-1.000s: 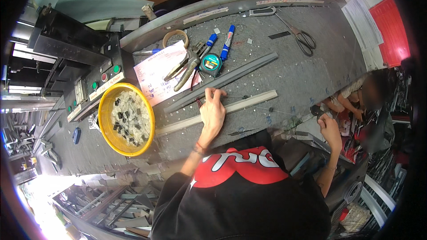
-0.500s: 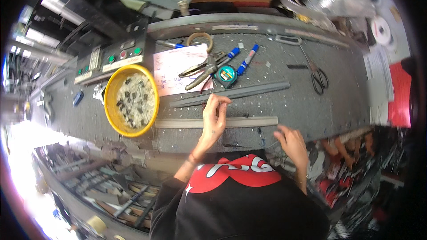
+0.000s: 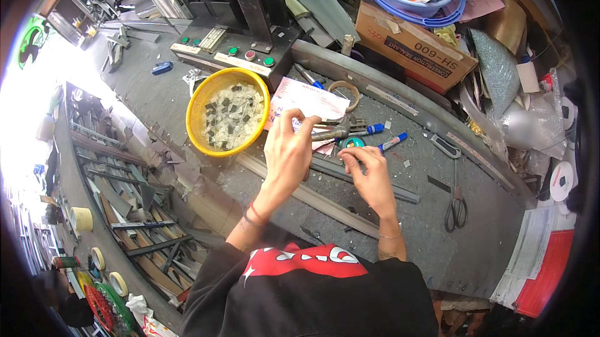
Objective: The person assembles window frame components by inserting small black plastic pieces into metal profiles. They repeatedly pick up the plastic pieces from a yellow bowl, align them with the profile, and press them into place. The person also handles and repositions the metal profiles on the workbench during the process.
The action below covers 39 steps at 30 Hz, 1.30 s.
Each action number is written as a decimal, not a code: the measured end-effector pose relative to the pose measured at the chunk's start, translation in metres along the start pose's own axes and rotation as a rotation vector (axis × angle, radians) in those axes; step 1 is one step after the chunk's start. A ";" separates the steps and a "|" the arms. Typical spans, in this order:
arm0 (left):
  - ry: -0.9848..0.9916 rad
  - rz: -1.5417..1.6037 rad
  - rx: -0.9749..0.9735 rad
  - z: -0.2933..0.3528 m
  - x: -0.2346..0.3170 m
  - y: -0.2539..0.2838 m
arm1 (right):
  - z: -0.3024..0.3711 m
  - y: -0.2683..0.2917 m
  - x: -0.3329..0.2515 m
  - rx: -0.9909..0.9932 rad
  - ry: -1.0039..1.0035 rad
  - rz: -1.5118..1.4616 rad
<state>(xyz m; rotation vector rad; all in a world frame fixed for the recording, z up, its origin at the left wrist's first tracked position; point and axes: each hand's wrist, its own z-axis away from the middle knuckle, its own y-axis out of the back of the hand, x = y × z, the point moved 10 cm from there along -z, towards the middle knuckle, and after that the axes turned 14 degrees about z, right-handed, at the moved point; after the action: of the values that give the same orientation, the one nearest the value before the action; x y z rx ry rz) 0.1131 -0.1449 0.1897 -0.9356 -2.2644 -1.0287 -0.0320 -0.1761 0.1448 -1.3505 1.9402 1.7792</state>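
Note:
My left hand (image 3: 287, 155) is raised over the bench beside the yellow basket (image 3: 191, 109), its fingers bent in a pinch. Anything between those fingertips is too small to make out. To its right, my right hand (image 3: 370, 177) curls with thumb and forefinger together, and what they hold, if anything, cannot be seen. Small clear and dark pieces (image 3: 228, 118) fill the basket. Beneath the hands lie a pale long strip (image 3: 331, 204) and a grey channel strip (image 3: 400, 192). Just beyond are pliers (image 3: 340, 132), a green tape measure (image 3: 354, 142) and a written paper sheet (image 3: 306, 96).
Blue markers (image 3: 394, 142), a tape roll (image 3: 357, 94), a utility knife (image 3: 445, 146) and scissors (image 3: 457, 214) lie on the bench. A button panel (image 3: 228, 55) stands behind the basket. A cardboard box (image 3: 406, 49) bears a blue basin (image 3: 431, 5). Offcuts fill a lower shelf (image 3: 147, 212).
The view has swung left, so the bench now runs aslant. My right hand has come in close to the left one and its fingers have closed. My left hand is nearer the basket.

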 end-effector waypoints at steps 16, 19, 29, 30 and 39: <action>0.544 0.980 -0.216 0.064 -0.046 -0.072 | 0.019 -0.002 0.010 -0.149 0.072 0.084; 0.642 1.177 -0.079 0.071 -0.060 -0.071 | 0.023 -0.028 0.017 -0.315 -0.065 -0.243; 0.638 1.352 -0.005 0.073 -0.060 -0.074 | 0.026 -0.058 0.016 -0.375 -0.119 -0.485; 0.627 1.320 -0.016 0.073 -0.060 -0.074 | 0.023 -0.049 0.017 -0.307 -0.088 -0.425; 0.716 1.397 -0.146 0.086 -0.063 -0.088 | 0.011 -0.037 0.028 -0.210 -0.057 -0.539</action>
<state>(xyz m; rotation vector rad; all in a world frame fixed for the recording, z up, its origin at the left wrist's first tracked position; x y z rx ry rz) 0.0766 -0.1435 0.0564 -1.4896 -0.6062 -0.6333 -0.0272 -0.1753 0.0975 -1.6656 1.2196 1.7438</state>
